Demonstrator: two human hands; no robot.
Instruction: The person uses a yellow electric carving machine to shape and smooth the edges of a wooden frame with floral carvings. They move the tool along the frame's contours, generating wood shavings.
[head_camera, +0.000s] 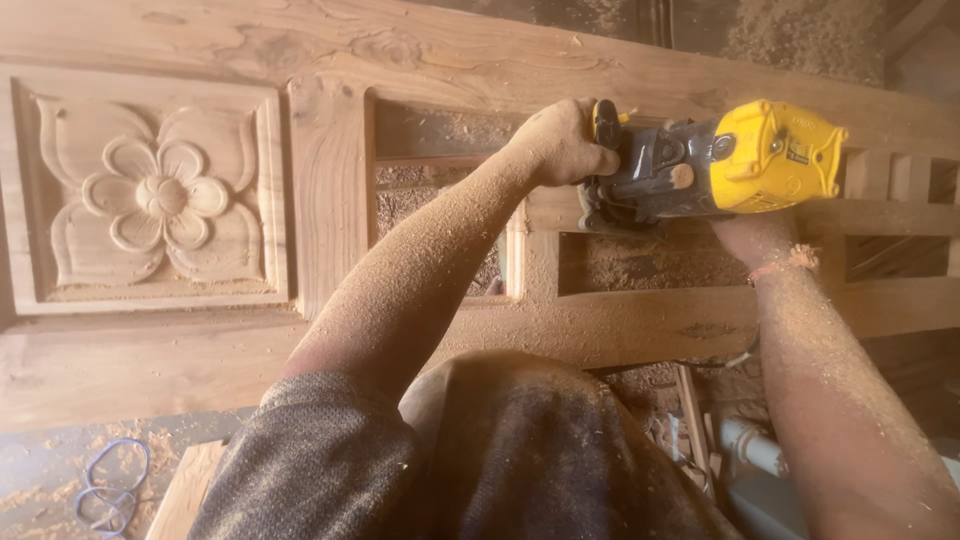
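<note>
Left hand (560, 145) closed on front grip of yellow/grey power tool (700, 165), which rests on rail of carved wooden frame (330, 200). Right hand (755, 235) under tool body; grip can't be told. Sawdust fills frame openings.

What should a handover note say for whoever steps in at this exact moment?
Left hand: gripped on the front of the power tool.
Right hand: under the tool's yellow rear, mostly hidden; grip unclear.
The tool sits on a rail of the wooden frame, beside open slots.
Carved flower panel at left looks finished.
Sawdust coats arms, frame and floor, so cutting has been done here. How much of the rail is left cannot be told.
Blue cord lies on the floor, lower left.
</note>
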